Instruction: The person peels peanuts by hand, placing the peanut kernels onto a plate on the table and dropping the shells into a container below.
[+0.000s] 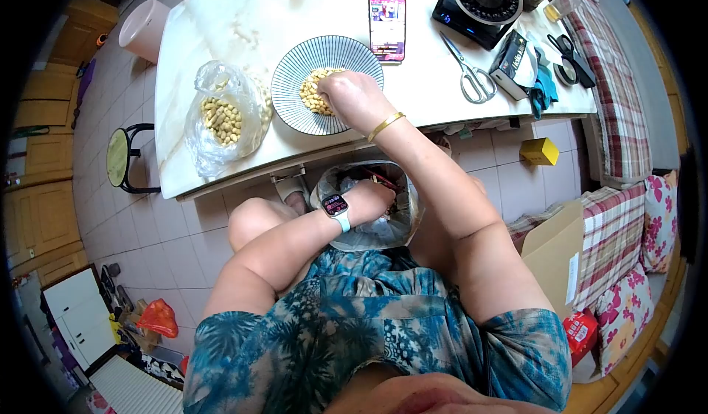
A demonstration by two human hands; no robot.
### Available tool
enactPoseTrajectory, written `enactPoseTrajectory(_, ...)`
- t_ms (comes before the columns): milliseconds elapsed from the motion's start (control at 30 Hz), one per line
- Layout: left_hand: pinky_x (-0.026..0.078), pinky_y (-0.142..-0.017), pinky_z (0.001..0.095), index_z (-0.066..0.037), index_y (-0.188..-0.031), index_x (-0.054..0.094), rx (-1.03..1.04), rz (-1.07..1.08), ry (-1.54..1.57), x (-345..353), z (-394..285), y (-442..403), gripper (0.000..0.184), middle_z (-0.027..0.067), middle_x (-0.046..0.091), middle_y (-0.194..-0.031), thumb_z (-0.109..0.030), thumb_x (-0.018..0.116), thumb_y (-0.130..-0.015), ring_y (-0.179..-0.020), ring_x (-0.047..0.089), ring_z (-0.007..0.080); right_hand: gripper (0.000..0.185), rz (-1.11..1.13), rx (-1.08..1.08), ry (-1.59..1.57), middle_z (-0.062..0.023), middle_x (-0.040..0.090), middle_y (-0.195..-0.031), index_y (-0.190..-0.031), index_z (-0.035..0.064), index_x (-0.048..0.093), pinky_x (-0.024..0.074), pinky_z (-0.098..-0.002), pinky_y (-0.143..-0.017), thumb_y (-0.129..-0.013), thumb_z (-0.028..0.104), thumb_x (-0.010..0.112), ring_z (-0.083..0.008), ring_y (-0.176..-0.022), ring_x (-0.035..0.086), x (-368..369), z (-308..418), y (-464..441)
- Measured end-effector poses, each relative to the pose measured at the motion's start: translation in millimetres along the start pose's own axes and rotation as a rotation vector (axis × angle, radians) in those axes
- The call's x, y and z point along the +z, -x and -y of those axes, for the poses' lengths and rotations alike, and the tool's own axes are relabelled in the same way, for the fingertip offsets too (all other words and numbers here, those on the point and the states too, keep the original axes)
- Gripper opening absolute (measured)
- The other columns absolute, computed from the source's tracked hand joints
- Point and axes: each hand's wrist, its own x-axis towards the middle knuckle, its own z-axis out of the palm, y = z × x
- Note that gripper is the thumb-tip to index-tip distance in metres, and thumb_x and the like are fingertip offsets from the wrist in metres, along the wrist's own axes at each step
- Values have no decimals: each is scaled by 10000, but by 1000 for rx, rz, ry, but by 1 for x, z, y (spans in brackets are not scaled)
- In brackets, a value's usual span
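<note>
My right hand [355, 98], with a gold bracelet at its wrist, is closed over a blue-striped plate [290, 82]. Shelled peanuts [315, 101] lie in a pile on the plate beside the fingers. The curled fingertips hide whatever they may hold. Down in front of my lap, my left hand [371, 203], with a watch on its wrist, is inside the mouth of a bin lined with a clear bag [372, 237]. Its fingers are bent together, and what is in them is too small to tell. Left of the plate, unshelled peanuts [221, 121] fill an open plastic bag [214, 159].
A lit phone [387, 29] lies behind the plate. Scissors [472, 78], a black-and-silver appliance [483, 8], a tissue-like box [514, 66] and a teal cloth [544, 89] occupy the table's right side. A stool [120, 157] and pink bin [145, 32] stand left.
</note>
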Motion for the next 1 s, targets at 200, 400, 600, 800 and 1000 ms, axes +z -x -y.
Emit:
enactPoseTrajectory(200, 547, -784, 487, -62, -1033, 714, 214, -343, 33, 12, 3, -12, 218, 202, 717, -919, -150, 607, -864, -879, 698, 391, 62, -57, -2, -65, -176, 686, -779, -831, 23, 705, 553, -442, -706, -826, 59, 655, -354, -767, 689, -5, -4, 3)
enactPoseTrajectory(400, 517, -900, 468, -76, -1200, 677, -81, 139, 95, -14, -16, -6, 341, 184, 717, -1008, -158, 651, -869, -1000, 672, 382, 61, -67, 24, -74, -167, 693, -781, -834, 25, 706, 556, -438, -699, -825, 58, 656, -346, -749, 693, -8, -2, 2)
enactPoseTrajectory(600, 530, -841, 474, -60, -1116, 689, 160, -176, 51, -4, -3, -8, 332, 182, 713, -989, -207, 719, -821, -910, 680, 385, 75, -144, -11, -67, -141, 692, -845, -865, 38, 720, 557, -431, -696, -825, 43, 657, -337, -762, 691, -11, -1, 3)
enactPoseTrajectory(800, 518, -885, 445, -16, -1013, 708, 174, -278, 133, -17, -18, 0, 258, 189, 701, -925, -181, 721, -815, -901, 676, 358, 83, -169, 3, -112, -122, 688, -900, -858, 35, 718, 555, -414, -746, -798, 18, 664, -337, -812, 672, -13, 0, 1)
enactPoseTrajectory(1000, 511, -725, 438, -65, -944, 654, 339, -356, 142, -40, -16, 15, 169, 103, 682, -997, -213, 699, -875, -788, 648, 323, 28, -178, -102, -13, -114, 690, -882, -765, 41, 716, 535, -418, -815, -758, 63, 702, -306, -900, 636, -3, -12, 1)
